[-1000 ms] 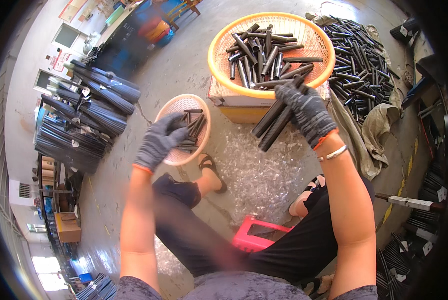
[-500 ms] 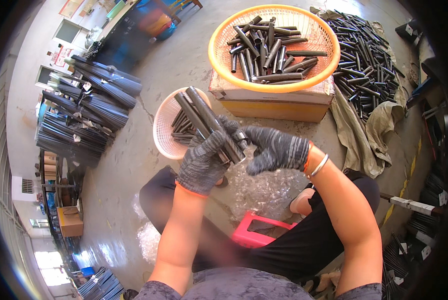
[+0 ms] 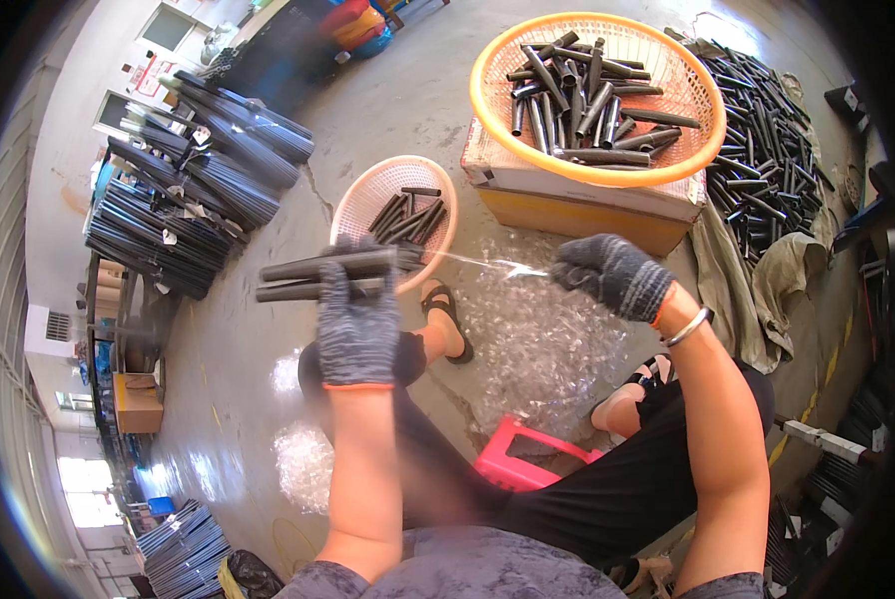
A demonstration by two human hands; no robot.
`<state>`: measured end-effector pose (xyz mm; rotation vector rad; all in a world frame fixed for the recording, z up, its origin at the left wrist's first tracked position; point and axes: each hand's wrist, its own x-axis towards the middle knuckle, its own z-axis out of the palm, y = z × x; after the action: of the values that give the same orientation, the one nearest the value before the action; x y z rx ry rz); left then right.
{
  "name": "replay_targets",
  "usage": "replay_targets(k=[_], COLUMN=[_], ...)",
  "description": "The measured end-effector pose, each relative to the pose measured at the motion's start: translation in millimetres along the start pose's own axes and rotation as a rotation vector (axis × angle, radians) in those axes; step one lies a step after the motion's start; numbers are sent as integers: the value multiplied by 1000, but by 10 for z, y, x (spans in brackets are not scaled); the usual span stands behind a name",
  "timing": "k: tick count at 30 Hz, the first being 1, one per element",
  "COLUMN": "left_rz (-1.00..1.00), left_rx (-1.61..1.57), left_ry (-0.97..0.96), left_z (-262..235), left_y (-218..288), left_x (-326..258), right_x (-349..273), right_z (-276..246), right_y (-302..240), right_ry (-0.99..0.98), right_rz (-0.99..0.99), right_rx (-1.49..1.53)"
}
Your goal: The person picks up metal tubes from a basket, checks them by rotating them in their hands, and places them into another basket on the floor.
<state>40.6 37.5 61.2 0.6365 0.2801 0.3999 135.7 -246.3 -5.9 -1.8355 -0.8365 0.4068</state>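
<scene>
A: Quick pass. Our left hand (image 3: 357, 324), gloved grey, is clamped around a small bundle of black tubes (image 3: 327, 277) at centre left of the frame, tubes lying roughly level and sticking out toward the left.

B: Right hand (image 3: 612, 275)?

A: Right of centre, fingers pinched narrow on a clear plastic strip (image 3: 487, 265) that runs from the bundle's end across to that hand. It looks taut.

B: So what can go wrong for us here?

A: First, we judge the strip could snap or slide out of the pinch if we pull harder; it looks thin and the glove fabric may not grip it well. Second, the bundle: the tubes look loosely stacked in the fist, so a sideways tug could let one slip out the left end and drop to the concrete floor (image 3: 218, 339).

B: Anything below to catch it?

A: The small pink basket (image 3: 367, 195) sits just above the left hand in the frame, partly behind the tubes, with a few tubes inside. A dropped one may miss it. The heap of clear plastic scraps (image 3: 537, 349) lies between our feet, at frame centre.

B: Big orange basket (image 3: 687, 90)?

A: Upper right, on a cardboard box (image 3: 587, 195), well apart from both hands. No risk there.

B: Motion blur?

A: Some on the left forearm, so we can't tell the tube count exactly.
</scene>
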Motion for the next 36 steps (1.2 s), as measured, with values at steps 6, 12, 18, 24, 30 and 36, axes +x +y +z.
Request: replay_targets(k=[6, 12, 18, 24, 30, 36], left_rz=[209, -25, -71, 53, 234, 245], left_rx=[313, 399, 279, 335, 242, 551], left_ry=[-6, -210, -261, -221, 42, -103], left_z=[-182, 290, 669, 596, -142, 144], left_y=[534, -299, -488, -276, 554, 286], left_x=[42, -325, -348, -115, 375, 14], right_x=[-94, 104, 178, 45, -56, -38], right_z=[-266, 273, 553, 189, -101, -66], right_y=[105, -473, -604, -392, -148, -297], right_ry=[29, 37, -290, 7, 42, -214], right_rz=[371, 73, 197, 171, 309, 305], right_rx=[-679, 313, 1044, 352, -579, -685])
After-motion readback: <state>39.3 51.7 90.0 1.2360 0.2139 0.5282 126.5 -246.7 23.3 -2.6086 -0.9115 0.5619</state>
